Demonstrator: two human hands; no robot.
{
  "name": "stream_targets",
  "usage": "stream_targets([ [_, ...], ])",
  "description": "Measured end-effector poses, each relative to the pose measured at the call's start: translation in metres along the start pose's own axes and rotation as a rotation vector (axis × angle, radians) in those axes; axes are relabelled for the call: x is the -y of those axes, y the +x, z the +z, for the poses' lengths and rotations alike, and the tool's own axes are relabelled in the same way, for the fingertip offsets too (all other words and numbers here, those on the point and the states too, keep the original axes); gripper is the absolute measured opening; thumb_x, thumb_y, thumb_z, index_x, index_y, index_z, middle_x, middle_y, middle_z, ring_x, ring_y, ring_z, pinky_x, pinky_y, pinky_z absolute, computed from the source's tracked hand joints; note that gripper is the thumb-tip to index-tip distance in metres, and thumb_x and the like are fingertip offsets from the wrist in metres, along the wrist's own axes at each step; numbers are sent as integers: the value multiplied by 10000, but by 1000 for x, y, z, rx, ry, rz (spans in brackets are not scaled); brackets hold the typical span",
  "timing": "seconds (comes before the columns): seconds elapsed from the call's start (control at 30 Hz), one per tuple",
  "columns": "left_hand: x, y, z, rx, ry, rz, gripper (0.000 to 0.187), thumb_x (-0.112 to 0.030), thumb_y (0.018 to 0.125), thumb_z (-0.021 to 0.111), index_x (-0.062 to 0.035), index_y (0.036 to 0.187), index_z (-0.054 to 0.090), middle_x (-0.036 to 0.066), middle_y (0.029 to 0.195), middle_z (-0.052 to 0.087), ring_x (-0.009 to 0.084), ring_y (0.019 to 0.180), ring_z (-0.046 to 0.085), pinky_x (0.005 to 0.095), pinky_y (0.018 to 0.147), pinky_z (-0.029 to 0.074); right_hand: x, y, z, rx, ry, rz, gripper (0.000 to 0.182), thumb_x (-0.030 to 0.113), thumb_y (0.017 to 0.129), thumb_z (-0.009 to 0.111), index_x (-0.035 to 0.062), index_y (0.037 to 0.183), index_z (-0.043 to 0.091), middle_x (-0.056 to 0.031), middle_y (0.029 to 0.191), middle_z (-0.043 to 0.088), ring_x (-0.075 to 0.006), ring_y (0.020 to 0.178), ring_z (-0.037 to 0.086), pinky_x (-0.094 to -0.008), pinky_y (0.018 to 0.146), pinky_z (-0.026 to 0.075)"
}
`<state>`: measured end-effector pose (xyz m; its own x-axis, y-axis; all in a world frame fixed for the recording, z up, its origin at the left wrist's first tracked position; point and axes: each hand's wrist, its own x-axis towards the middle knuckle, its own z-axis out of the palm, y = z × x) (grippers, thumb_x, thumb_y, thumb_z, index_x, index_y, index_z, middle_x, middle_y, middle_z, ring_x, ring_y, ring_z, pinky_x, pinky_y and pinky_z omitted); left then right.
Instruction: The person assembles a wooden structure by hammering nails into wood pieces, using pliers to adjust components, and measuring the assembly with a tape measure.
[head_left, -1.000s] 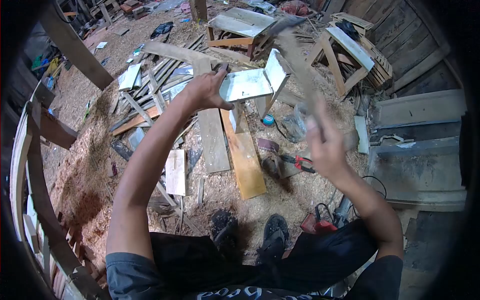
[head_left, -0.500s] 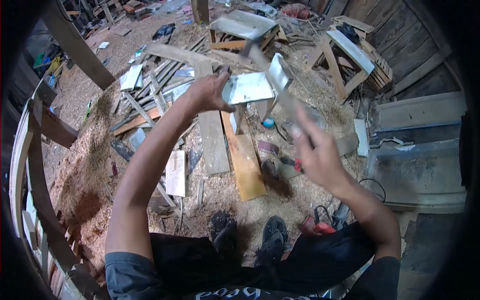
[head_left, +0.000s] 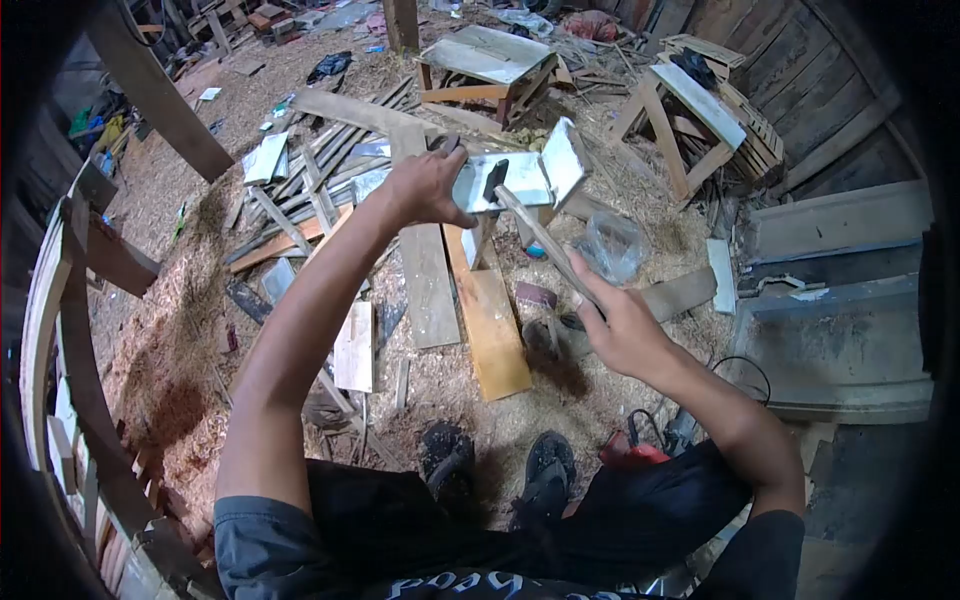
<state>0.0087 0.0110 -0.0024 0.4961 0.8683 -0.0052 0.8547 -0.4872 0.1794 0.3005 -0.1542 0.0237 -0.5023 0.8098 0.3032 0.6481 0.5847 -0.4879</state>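
My left hand (head_left: 425, 187) grips the left end of a small white-painted wooden piece (head_left: 520, 180), an assembly of flat boards held up in front of me. My right hand (head_left: 612, 325) is closed on the wooden handle of a hammer (head_left: 530, 225). The hammer's dark head (head_left: 494, 180) rests on the white top face of the piece. A clear plastic bag (head_left: 612, 245) lies on the ground just beyond my right hand.
Sawdust covers the floor. Loose planks (head_left: 425, 270) and an orange board (head_left: 495, 320) lie below the piece. Wooden stools (head_left: 690, 110) and a low table (head_left: 485, 55) stand at the back. A red power tool (head_left: 630, 450) sits by my feet (head_left: 545, 470).
The hammer was raised and blurred high on the right a second ago; my right hand has swung it down and left, so its head now meets the white piece. My left hand has kept its hold.
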Motion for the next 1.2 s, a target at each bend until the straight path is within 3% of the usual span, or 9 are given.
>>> stream_targets([
  [0.2,9,5,13,-58,-52,57,1231,-532,610,817,3,1532,201,324,1171,601,448,1085,611,448,993,480,26,9,-15,-310,237,255,517,134,1032,424,-2,1519,315,-166,744,652,-126,578,598,-320,548,468],
  [0.33,9,3,-1,8,-55,42,1196,-529,621,817,-7,1523,230,320,1158,603,453,1074,610,460,993,478,14,2,-14,160,198,332,571,126,1022,453,32,1550,256,-87,650,545,-144,556,557,-317,525,434],
  [0.47,11,-2,2,-44,-139,17,1022,-515,630,816,40,1382,404,310,1175,603,442,1091,605,451,992,477,35,19,-33,-276,221,304,591,106,996,478,25,1541,266,-334,1016,674,-275,721,685,-383,683,521],
  [0.53,8,0,-3,-32,-126,11,1026,-511,630,815,41,1388,398,309,1182,601,440,1101,600,447,994,474,-11,-9,12,-131,24,106,555,98,1005,453,18,1530,291,-340,1083,659,-200,652,642,-335,624,508],
  [0.6,10,1,-1,-34,-95,0,1024,-507,628,815,40,1387,399,312,1179,602,438,1104,599,444,995,472,-4,-7,4,127,83,253,520,96,1016,422,-5,1515,316,-359,1235,591,-209,669,667,-322,650,529],
  [0.77,11,-1,3,-36,-126,-2,1075,-501,625,814,32,1434,348,317,1150,611,442,1081,610,451,982,479,33,24,-31,-10,228,439,553,128,1015,442,16,1531,281,-356,1316,540,-374,1022,682,-415,913,516],
  [0.93,15,5,2,-84,-80,12,1127,-504,618,813,13,1479,300,318,1157,609,440,1079,612,455,969,486,12,14,-14,117,225,375,542,141,1026,430,-56,1507,276,-335,1372,514,-356,1228,582,-395,986,478],
  [1.07,13,-2,2,-42,-145,-9,1026,-519,616,806,29,1386,406,304,1129,618,448,1065,613,465,950,487,20,23,-16,-191,227,246,508,127,1029,427,-90,1476,324,-332,1443,443,-329,1251,571,-366,989,471],
  [1.2,15,2,8,-84,-86,-10,1010,-532,625,802,30,1371,417,299,1119,617,439,1059,615,460,955,486,12,3,-3,109,150,228,510,131,1030,439,-29,1502,332,-358,1342,520,-288,1010,689,-350,858,536],
])
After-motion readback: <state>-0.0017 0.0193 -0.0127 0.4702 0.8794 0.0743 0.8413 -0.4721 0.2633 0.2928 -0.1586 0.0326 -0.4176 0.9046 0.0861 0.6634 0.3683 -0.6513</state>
